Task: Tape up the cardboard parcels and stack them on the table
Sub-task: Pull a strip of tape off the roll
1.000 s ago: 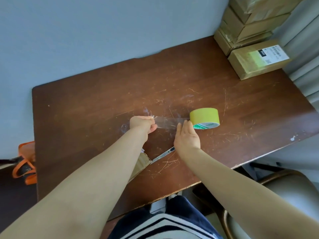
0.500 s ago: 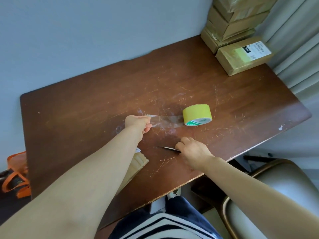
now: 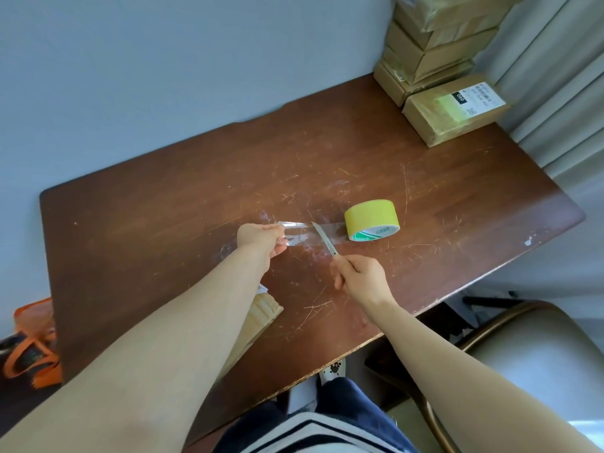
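A yellow tape roll (image 3: 372, 220) lies on its side on the brown table (image 3: 163, 204). A clear strip of tape (image 3: 333, 231) stretches from it leftward to my left hand (image 3: 261, 238), which pinches the strip's free end. My right hand (image 3: 362, 276) grips a small knife (image 3: 325, 239), whose blade lies across the strip between the roll and my left hand. A flat cardboard parcel (image 3: 258, 318) lies near the table's front edge, mostly hidden under my left forearm. A taped parcel with a white label (image 3: 454, 109) sits at the back right beside a stack of parcels (image 3: 434, 44).
A wall runs behind the table and curtains (image 3: 555, 93) hang at the right. A chair (image 3: 539, 348) stands at the front right. An orange bag (image 3: 32, 344) lies on the floor at the left. My lap is below the table's front edge.
My right hand picked the knife up from the table and brought its blade onto the stretched tape strip. My left hand kept holding the strip's end.
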